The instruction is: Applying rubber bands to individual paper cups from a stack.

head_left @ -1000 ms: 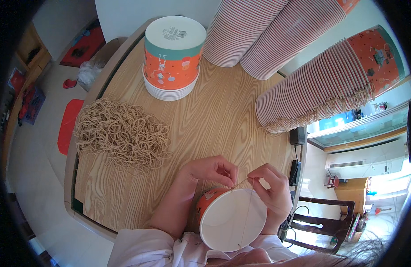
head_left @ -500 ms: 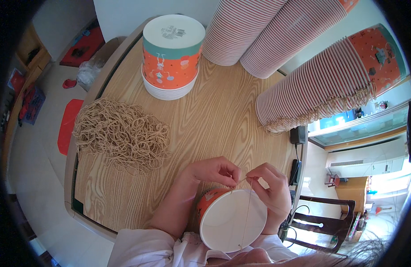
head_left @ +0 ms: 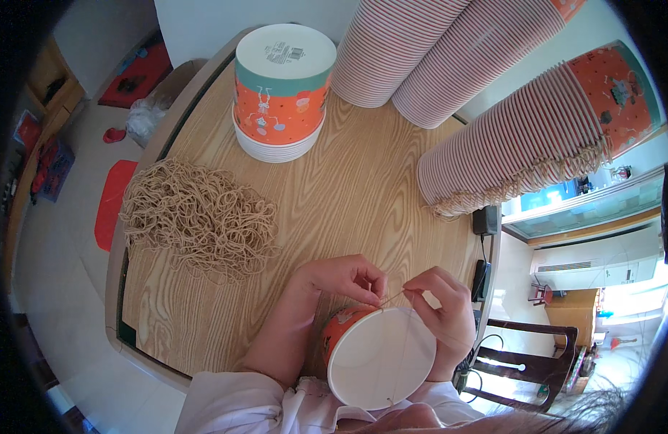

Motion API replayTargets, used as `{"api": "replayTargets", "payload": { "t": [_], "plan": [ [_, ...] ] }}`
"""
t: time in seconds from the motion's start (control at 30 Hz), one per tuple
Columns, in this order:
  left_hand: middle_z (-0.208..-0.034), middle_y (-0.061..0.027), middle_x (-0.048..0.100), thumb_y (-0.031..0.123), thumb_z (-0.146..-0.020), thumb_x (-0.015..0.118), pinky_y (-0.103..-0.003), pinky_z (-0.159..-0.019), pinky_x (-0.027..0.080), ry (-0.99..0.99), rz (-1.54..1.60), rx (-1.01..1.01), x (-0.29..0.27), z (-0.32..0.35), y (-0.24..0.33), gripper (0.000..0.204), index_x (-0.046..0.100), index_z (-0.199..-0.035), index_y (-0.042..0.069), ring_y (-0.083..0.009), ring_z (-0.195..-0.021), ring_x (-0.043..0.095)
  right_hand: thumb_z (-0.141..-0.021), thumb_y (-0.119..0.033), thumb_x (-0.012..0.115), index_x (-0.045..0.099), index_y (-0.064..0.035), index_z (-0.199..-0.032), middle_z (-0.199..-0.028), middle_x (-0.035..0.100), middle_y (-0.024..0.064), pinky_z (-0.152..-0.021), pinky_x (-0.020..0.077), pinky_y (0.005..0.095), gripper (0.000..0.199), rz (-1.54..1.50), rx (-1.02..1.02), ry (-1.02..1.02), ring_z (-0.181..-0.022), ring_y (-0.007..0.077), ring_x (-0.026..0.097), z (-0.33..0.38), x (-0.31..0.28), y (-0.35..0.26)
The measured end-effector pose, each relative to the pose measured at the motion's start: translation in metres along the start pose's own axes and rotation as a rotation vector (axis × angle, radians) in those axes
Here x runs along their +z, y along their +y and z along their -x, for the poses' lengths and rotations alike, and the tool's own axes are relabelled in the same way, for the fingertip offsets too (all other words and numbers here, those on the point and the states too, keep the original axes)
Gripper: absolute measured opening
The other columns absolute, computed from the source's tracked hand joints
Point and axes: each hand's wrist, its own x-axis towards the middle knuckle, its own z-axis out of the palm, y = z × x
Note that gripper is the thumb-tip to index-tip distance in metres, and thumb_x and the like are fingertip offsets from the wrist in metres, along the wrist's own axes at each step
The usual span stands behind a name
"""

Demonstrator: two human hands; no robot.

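Observation:
An orange paper bucket [head_left: 339, 323] with a white inside leans against my front, its round mouth turned up toward me. At the far side of its rim, my left hand [head_left: 352, 279] is closed in a pinch on a thin tan cord [head_left: 392, 296]. My right hand [head_left: 449, 312] pinches the same cord a little farther right, and a short length stretches between the two hands. From the right fingers a strand hangs across the mouth to a small hole at the near rim. The exact finger contact is partly hidden.
A tangled heap of tan cords [head_left: 200, 217] lies on the wooden table [head_left: 334, 210] at left. Behind it stands an upside-down bucket stack [head_left: 279, 108]. Tall nested stacks [head_left: 399, 50] rise at the back; another, with cords along its side [head_left: 515, 137], leans right. A dark chair [head_left: 525, 362] is at right.
My hands have drawn slightly apart, so the cord between them is longer and straighter. The strand across the mouth hangs less taut. The bucket has barely shifted.

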Motion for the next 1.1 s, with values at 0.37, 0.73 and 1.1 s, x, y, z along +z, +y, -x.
{"api": "replayTargets", "payload": {
  "t": [0.37,0.73,1.1],
  "plan": [
    [-0.089,0.0007,0.063,0.012,-0.084,0.068,-0.024,-0.074,0.047,0.213,0.133,-0.058,0.004,0.006,0.009,0.016,0.062,-0.097,0.004,-0.0064,-0.082,0.057,-0.076,0.005,0.064,0.065,-0.0019,-0.088,-0.078,0.063,0.0108,-0.064,0.05,0.0335,0.014,-0.123,-0.02,-0.072,-0.074,0.0275,0.064,0.005,-0.002,-0.006],
    [-0.094,-0.0073,0.064,0.027,-0.08,0.072,-0.03,-0.073,0.049,0.617,-0.766,-0.365,0.102,0.053,0.114,0.04,0.061,-0.11,0.004,-0.0152,-0.08,0.061,-0.08,0.01,0.054,0.065,0.0021,-0.093,-0.087,0.067,0.0093,-0.076,0.0496,0.0279,0.019,-0.605,0.051,-0.128,-0.086,0.0174,0.065,0.034,-0.015,-0.001],
    [-0.087,-0.0204,0.065,0.021,-0.085,0.055,-0.046,-0.074,0.049,0.982,-1.183,-0.598,0.164,0.085,0.105,0.024,0.061,-0.1,0.003,-0.038,-0.082,0.063,-0.084,0.009,0.055,0.062,0.0006,-0.099,-0.093,0.064,0.0051,-0.078,0.0492,0.0256,0.019,-0.88,0.024,-0.141,-0.087,0.0126,0.061,0.08,-0.005,-0.028]
  ]
}}
